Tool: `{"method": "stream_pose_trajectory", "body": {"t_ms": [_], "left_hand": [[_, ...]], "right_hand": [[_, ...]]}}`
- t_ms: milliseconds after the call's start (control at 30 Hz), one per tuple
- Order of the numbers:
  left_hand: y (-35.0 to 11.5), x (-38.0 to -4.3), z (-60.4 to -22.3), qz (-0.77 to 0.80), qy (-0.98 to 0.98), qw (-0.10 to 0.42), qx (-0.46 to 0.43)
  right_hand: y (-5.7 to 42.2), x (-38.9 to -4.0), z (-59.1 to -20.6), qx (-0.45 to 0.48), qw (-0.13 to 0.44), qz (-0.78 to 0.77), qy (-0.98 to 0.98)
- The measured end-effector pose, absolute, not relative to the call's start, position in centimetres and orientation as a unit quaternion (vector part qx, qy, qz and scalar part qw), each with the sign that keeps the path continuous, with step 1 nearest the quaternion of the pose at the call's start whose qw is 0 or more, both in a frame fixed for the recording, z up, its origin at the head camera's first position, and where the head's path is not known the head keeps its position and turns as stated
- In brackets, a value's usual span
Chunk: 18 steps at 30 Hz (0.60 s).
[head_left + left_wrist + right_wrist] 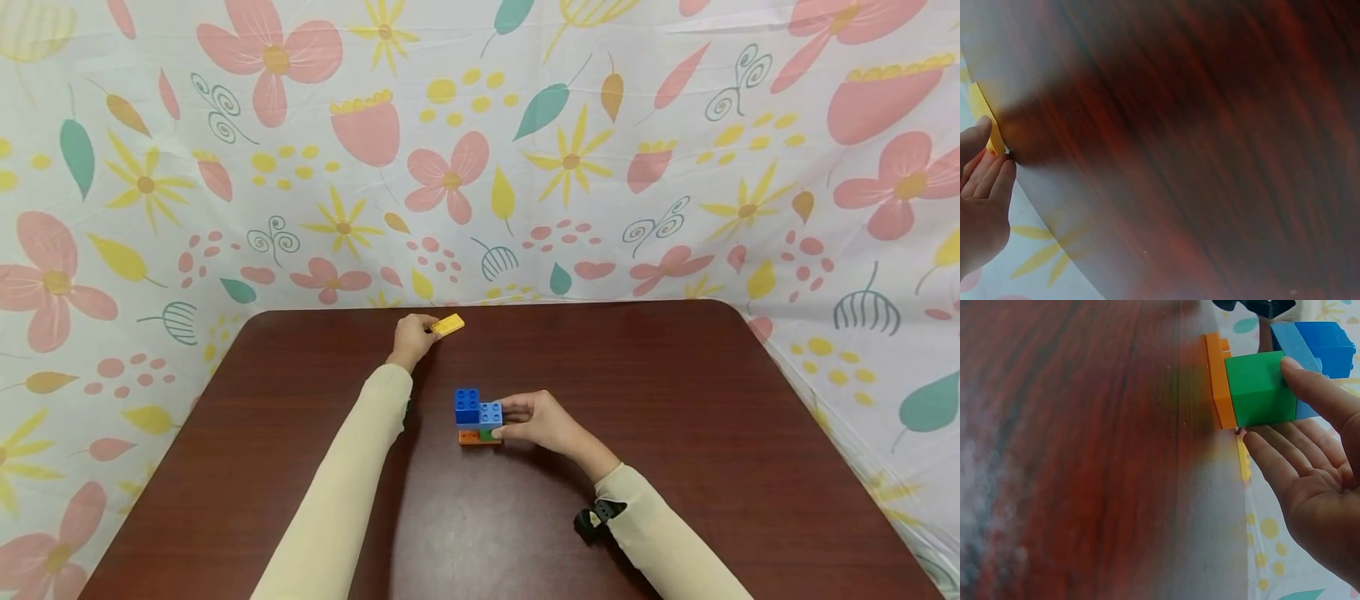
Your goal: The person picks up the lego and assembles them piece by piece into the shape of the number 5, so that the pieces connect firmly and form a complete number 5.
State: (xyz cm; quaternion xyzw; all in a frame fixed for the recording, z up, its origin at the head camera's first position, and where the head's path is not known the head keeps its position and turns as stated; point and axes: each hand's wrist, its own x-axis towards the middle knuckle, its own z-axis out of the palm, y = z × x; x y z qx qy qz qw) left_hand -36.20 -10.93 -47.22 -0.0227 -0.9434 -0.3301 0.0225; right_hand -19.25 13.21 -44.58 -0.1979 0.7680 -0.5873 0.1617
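My left hand (pixel 412 340) reaches to the far edge of the table and pinches a flat yellow toy brick (pixel 452 325) between thumb and fingers. The left wrist view also shows this brick (pixel 984 112), with the thumb on its face. Nearer, my right hand (pixel 546 423) holds a small stack of toy bricks from its right side. An orange flat brick (pixel 1217 381) forms the bottom. On it sits a green brick (pixel 1261 390), then a light blue brick (pixel 491 412), with a dark blue brick (pixel 467 406) on top at the left. The right thumb touches the green brick.
The dark brown table (pixel 615 358) has rounded far corners. Behind it hangs a white cloth (pixel 525 225) printed with flowers and leaves. A black strap (pixel 600 518) is on the right wrist.
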Motion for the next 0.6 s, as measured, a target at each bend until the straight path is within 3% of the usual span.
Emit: {"method": "stream_pose_trajectory", "body": {"t_ms": [600], "left_hand": [[-12.3, -36.5, -47.3, -0.423, -0.905, 0.027, -0.04]], "right_hand": [[13.3, -19.3, -44.5, -0.2, 0.161, -0.58, 0.773]]}}
